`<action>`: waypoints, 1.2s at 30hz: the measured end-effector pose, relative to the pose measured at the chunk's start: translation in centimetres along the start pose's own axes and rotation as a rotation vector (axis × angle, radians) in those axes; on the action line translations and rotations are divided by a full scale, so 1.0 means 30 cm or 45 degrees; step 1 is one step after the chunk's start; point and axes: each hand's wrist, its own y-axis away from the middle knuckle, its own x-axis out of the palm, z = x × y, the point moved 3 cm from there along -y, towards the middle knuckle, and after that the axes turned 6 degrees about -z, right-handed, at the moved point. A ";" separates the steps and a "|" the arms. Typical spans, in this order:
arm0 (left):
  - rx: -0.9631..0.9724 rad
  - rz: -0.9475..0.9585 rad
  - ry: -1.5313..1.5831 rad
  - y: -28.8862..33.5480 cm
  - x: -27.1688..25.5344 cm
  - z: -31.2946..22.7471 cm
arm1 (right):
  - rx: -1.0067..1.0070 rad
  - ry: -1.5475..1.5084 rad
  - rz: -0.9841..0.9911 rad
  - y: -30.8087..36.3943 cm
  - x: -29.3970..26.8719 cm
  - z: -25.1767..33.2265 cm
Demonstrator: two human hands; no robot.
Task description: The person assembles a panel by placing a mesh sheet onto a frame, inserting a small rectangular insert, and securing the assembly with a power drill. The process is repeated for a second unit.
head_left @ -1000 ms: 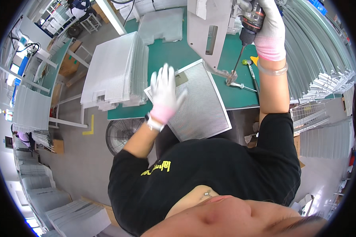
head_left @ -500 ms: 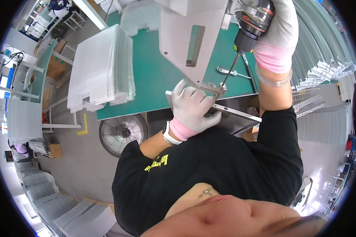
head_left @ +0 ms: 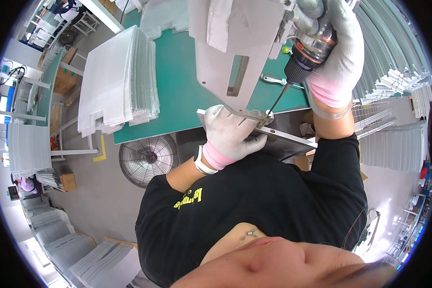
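Mesh panel (head_left: 281,145), grasped in and extending right from your left fingers (head_left: 231,124), could slip if the bit (head_left: 279,98) just beside them skews under the drill (head_left: 312,50) your right fingers (head_left: 305,21) clasp.

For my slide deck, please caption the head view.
Gloved left hand holds a framed mesh panel by its edge; gloved right hand holds a drill.
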 end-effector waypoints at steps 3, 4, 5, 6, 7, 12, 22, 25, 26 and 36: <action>-0.016 -0.002 0.044 0.016 0.024 0.012 | 0.066 -0.063 -0.045 0.064 -0.115 -0.032; -0.043 0.007 0.083 0.024 0.042 0.015 | 0.015 0.033 -0.193 0.087 -0.126 -0.055; -0.074 0.012 0.123 0.031 0.058 0.019 | 0.074 -0.036 -0.347 0.099 -0.084 -0.059; -0.099 0.040 0.134 0.040 0.069 0.020 | 0.134 -0.105 -0.502 0.103 -0.065 -0.057; -0.120 0.068 0.152 0.051 0.077 0.015 | 0.176 -0.046 -0.247 0.098 -0.058 -0.065; 0.017 -0.024 0.305 0.036 0.100 -0.020 | 0.290 -0.116 0.077 0.120 -0.016 -0.095; -0.039 0.122 0.555 0.064 0.173 0.009 | 0.275 0.019 -0.142 0.181 -0.087 -0.119; -0.030 0.174 0.451 0.055 0.166 0.002 | 0.229 0.123 -0.166 0.203 -0.108 -0.125; -0.024 0.182 0.436 0.050 0.160 0.001 | 0.195 0.173 -0.173 0.202 -0.115 -0.125; 0.003 0.021 0.044 -0.013 0.064 0.094 | -0.325 0.437 -0.135 -0.153 -0.069 0.055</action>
